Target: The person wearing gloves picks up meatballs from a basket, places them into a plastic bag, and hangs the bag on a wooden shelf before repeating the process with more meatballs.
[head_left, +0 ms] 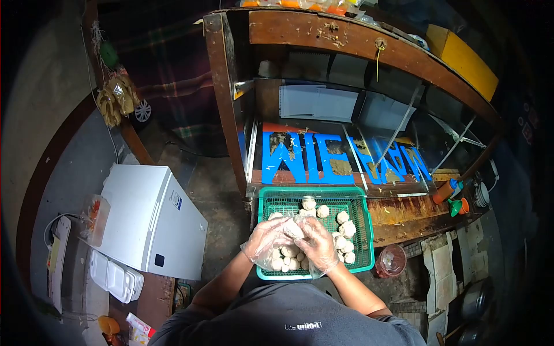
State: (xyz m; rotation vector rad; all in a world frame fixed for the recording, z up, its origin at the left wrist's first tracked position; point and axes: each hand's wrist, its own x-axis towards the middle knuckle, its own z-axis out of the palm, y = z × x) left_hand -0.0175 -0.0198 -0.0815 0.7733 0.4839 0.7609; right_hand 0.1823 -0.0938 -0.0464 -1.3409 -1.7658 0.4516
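across the green basket (314, 189) lie pale, lumpy balls (347, 229)

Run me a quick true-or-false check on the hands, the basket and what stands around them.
1. The left hand and right hand are above the basket. True.
2. Both hands are bare. False: clear plastic gloves cover them.
3. Several pale balls lie in the basket. True.
4. A white appliance stands to the person's right. False: the white appliance is to the left.
5. Blue lettering shows beyond the basket. True.
6. The basket is red. False: it is green.
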